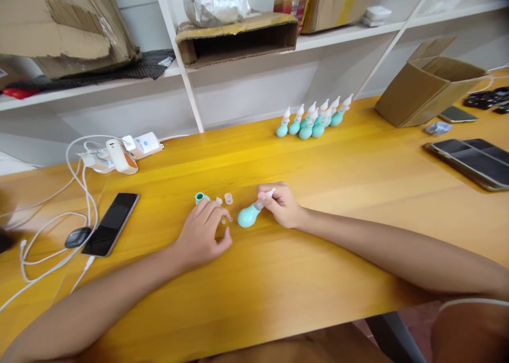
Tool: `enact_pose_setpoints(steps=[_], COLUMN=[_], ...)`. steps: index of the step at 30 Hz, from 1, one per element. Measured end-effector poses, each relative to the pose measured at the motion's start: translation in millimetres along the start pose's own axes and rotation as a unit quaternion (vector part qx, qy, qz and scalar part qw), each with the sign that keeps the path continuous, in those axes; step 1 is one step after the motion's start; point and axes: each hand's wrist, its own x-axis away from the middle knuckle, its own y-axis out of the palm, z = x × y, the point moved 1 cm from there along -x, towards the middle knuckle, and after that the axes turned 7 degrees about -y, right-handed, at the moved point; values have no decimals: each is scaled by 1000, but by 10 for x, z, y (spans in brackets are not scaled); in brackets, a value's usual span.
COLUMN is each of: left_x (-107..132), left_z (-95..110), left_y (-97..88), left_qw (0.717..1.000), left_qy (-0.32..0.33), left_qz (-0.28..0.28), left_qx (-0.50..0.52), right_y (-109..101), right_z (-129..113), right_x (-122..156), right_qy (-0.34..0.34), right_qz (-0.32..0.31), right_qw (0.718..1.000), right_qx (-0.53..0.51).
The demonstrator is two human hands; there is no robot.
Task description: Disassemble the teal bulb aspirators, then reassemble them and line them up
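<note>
My right hand (281, 204) is closed on the clear tip end of a teal bulb aspirator (248, 215), which lies on the yellow table (278, 278). My left hand (204, 233) rests beside it with fingers curled, fingertips pinching at tiny clear parts (226, 221). Just beyond the left hand lie a teal ring (201, 197) and two small clear caps (228, 197). Several finished teal aspirators (314, 120) stand upright in a group at the table's back edge.
A black phone (111, 223), a dark mouse (77, 237), white cables and a power strip (123, 153) lie at the left. An open cardboard box (429, 90), phones and a tablet (473, 161) sit at the right. White shelves with boxes stand behind.
</note>
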Motion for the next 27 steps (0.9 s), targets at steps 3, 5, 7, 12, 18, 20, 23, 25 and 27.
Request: enact_pose_setpoints(steps=[3, 5, 7, 12, 18, 20, 23, 25, 27], left_x=[9, 7, 0, -3, 5, 3, -2, 0, 10], left_z=[9, 6, 4, 23, 13, 0, -11, -6, 3], left_y=[-25, -18, -1, 25, 21, 10, -7, -15, -21], left_qw=[998, 997, 997, 993, 990, 987, 980, 974, 967], left_qy=[43, 56, 62, 107, 120, 126, 137, 149, 165], left_qz=[36, 25, -5, -18, -30, -42, -54, -51, -16], left_qx=[37, 37, 34, 40, 71, 92, 130, 163, 191], right_y=[65, 129, 181, 191, 170, 177, 186, 193, 207], right_z=[-92, -162, -221, -255, -239, -241, -222, -207, -207], right_x=[40, 78, 108, 105, 81, 87, 103, 114, 124], right_qy=[22, 39, 49, 36, 51, 58, 102, 123, 123], right_qz=[-32, -59, -81, -125, -184, -191, -167, -147, -147], right_qw=[999, 997, 995, 990, 973, 964, 955, 956, 960], right_qx=[-8, -24, -41, -57, -126, -175, -221, -223, -203])
